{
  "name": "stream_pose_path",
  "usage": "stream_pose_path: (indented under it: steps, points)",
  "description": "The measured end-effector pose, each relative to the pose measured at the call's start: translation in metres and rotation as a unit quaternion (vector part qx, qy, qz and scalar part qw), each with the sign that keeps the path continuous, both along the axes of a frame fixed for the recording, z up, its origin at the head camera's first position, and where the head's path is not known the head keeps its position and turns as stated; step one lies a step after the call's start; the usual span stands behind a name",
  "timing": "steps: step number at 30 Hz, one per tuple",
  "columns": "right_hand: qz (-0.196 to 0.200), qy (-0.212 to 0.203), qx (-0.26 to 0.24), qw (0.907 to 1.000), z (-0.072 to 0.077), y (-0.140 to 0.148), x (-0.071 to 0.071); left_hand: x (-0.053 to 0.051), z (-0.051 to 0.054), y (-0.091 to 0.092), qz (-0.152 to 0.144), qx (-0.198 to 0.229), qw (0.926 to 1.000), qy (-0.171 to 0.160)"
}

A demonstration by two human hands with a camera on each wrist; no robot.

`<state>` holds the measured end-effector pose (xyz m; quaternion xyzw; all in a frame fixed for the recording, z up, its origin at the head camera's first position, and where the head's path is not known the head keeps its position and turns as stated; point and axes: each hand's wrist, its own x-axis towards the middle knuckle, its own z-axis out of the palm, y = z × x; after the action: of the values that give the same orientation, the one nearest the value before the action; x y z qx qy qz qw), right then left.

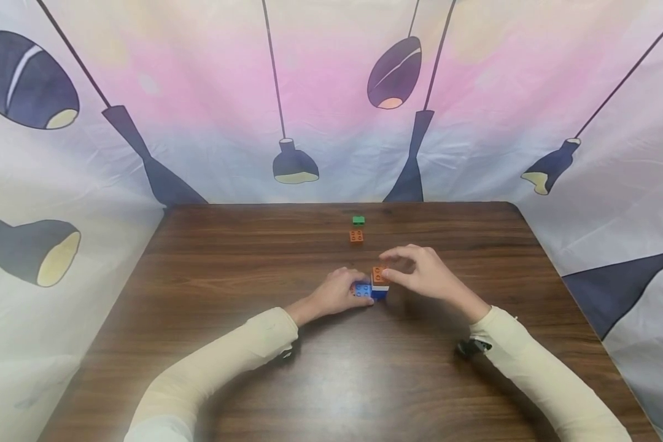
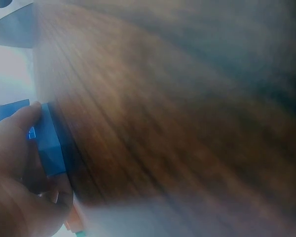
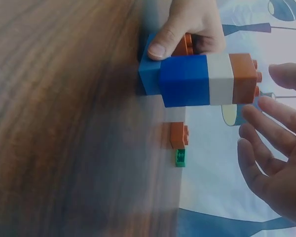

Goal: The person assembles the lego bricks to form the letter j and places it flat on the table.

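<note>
A light blue brick (image 1: 363, 291) lies on the table, and my left hand (image 1: 331, 294) grips it with the thumb along its near side. Joined at its right end is a stack: a dark blue part (image 3: 185, 80) at the bottom, a white brick (image 3: 220, 79) above it, an orange brick (image 3: 243, 79) on top. Another orange brick (image 3: 183, 45) shows behind the left thumb. My right hand (image 1: 424, 273) hovers beside the stack's top, fingers spread and loosely bent. The right wrist view has it apart from the orange studs, holding nothing.
Beyond the hands, a loose orange brick (image 1: 356, 237) and a smaller green brick (image 1: 358, 220) sit on the brown wooden table (image 1: 243, 245). A printed curtain (image 1: 215, 123) hangs behind the table's far edge and along both sides.
</note>
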<state>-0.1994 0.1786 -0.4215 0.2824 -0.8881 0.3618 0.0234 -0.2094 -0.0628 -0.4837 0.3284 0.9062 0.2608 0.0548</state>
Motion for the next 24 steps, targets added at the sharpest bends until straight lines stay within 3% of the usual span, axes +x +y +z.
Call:
stream_pose_path:
  steps: [8, 24]
  points:
    - [-0.024, -0.004, -0.009, 0.9997, 0.002, 0.0, -0.021, 0.001, -0.001, -0.001, 0.002, -0.006, 1.0, 0.001]
    - [-0.049, -0.03, -0.004, 0.9984, -0.016, -0.011, -0.067, 0.0, -0.001, 0.0, 0.001, -0.009, 1.0, 0.003]
